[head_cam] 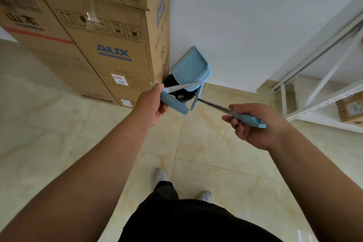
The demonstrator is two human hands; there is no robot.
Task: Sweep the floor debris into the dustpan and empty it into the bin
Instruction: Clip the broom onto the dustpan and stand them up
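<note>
Left hand (155, 102) grips the dustpan (190, 67) handle, pan tipped over the bin (183, 95) in the floor corner; right hand (253, 125) grips the broom (247, 118).

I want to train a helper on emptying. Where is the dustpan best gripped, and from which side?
By the ribbed blue grip ending its long handle, from the near left, as the left hand does. The dustpan is tipped over the black bin by the wall; its handle slants back toward the person.
</note>
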